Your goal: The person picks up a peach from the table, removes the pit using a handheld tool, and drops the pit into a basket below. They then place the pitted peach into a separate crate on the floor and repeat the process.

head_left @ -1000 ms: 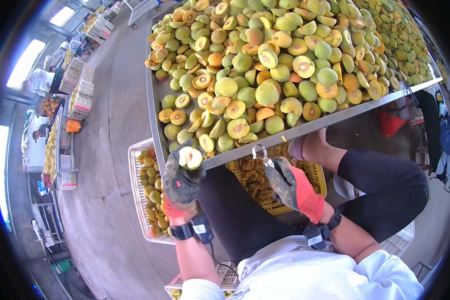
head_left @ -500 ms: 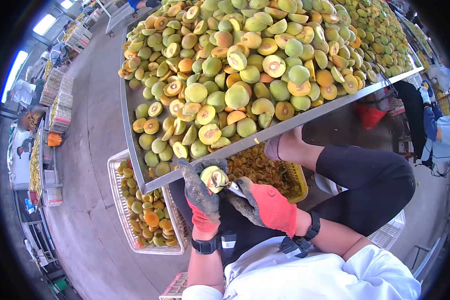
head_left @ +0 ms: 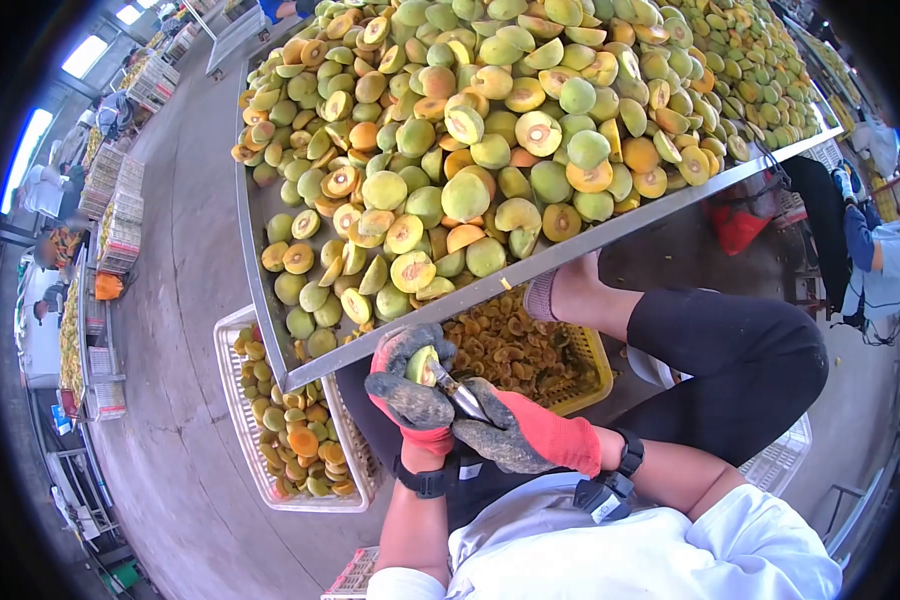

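Note:
My left hand (head_left: 411, 392), in a grey-palmed red glove, is closed around a green-yellow peach half (head_left: 423, 366) in front of the table's near edge. Its cut side is turned towards my other hand. In the gloved fist of my right hand (head_left: 520, 430) is a slim metal pitting tool (head_left: 460, 396), its tip at the peach flesh. How deep the tip goes is hidden by the fruit and fingers. Just beyond my hands, many halved peaches (head_left: 465, 196) are heaped on the metal-rimmed table (head_left: 410, 328).
Below left, a white crate (head_left: 242, 440) holds peach halves. Under the table edge is a yellow basket (head_left: 600, 375) of brownish fruit scraps. My bent leg (head_left: 730, 340) lies to the right. Stacked crates (head_left: 120, 225) and other people stand at left; a co-worker (head_left: 875, 265) is at far right.
My left hand has turned and its fingers have wrapped over the peach half, whose cut face now points rightward. More of the tool shows in my right hand.

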### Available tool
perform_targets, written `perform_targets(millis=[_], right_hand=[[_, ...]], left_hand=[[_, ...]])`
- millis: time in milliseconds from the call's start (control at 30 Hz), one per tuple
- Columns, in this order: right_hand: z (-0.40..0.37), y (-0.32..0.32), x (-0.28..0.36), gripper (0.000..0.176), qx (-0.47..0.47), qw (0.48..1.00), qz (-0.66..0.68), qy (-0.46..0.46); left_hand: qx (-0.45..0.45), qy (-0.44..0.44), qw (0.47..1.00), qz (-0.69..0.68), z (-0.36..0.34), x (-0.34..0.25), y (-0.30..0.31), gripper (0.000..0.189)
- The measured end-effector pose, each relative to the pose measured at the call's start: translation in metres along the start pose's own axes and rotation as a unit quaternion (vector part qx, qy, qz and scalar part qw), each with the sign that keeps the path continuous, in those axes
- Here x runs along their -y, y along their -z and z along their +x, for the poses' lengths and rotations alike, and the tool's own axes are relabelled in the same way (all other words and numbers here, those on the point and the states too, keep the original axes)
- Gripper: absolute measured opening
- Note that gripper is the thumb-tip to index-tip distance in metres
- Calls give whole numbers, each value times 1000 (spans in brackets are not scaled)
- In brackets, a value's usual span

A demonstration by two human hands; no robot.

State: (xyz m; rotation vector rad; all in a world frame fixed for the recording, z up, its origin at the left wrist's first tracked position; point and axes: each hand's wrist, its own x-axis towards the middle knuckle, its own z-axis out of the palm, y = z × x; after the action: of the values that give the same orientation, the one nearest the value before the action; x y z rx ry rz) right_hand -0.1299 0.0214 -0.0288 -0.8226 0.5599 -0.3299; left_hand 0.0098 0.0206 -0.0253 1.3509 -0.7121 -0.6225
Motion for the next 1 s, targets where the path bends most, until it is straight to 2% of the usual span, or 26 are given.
perform_targets(millis=[67,133,167,200,233,267,333,367,400,433,467,500,533,567,600,633,667,733,767,800,867,900,933,967,1000], right_hand=[[2,3,-12,26,4,1000,1,14],[3,1,-14,34,-35,974,-149,169],[1,0,-13,34,-36,974,-149,169],[0,-2,-10,38,-53,956,-214,193],[-1,-3,-8,41,-70,933,-279,215],[-1,-2,-9,41,-70,933,-278,215],[1,1,-12,39,-33,963,-219,156],[2,1,-12,39,-33,963,-219,156],[4,1,-10,29,1,989,-130,69],[5,1,-7,32,34,998,-39,-20],[3,0,-1,32,34,998,-39,-20],[0,-5,12,33,4,988,117,-102],[-2,-7,19,33,-27,946,268,-181],[0,-6,10,33,-27,946,268,-181],[3,-8,0,30,-42,999,32,-8],[4,-9,-7,28,-52,963,-206,167],[3,-8,-11,28,-52,963,-205,166],[1,-13,4,30,-34,999,-6,-34],[3,-13,0,30,-18,999,10,-27],[4,-12,-1,30,-18,999,12,-26],[3,-9,-4,30,-16,997,79,-8],[5,-5,-14,30,-17,997,79,-9],[11,1,-26,31,-32,992,-39,118],[13,5,-36,32,-45,957,-157,241],[11,6,-36,32,-45,957,-156,240]], left_hand=[[-11,36,998,-56,-1,-1,-3,81],[-22,48,998,-18,-1,-12,-5,80],[-34,59,997,21,0,-17,-5,79],[-33,59,997,21,1,-20,-2,79],[11,74,997,23,5,-22,3,76],[55,89,994,25,6,-23,6,74],[53,76,995,42,5,-20,3,72],[22,12,998,63,3,-17,-1,71],[-9,-50,995,84,1,-13,-2,70],[-9,-49,995,85,0,-10,-1,70],[-21,3,999,29,1,-8,-1,69],[-33,55,998,-27,2,-8,0,67],[-34,55,998,-28,5,-9,5,67],[67,79,995,-6,11,-10,15,62],[166,103,981,17,16,-12,24,58],[192,202,959,-43,25,-15,24,64],[191,203,959,-41,22,-11,24,64],[100,37,994,-11,12,-7,13,67],[30,117,990,-74,7,-8,10,66],[32,117,990,-72,7,-10,9,66],[59,91,993,-44,6,-10,7,65],[55,-7,995,77,7,-6,6,66],[56,-6,996,76,11,-7,7,66],[92,98,991,24,16,-9,11,66],[126,201,971,-29,18,-11,14,67]])
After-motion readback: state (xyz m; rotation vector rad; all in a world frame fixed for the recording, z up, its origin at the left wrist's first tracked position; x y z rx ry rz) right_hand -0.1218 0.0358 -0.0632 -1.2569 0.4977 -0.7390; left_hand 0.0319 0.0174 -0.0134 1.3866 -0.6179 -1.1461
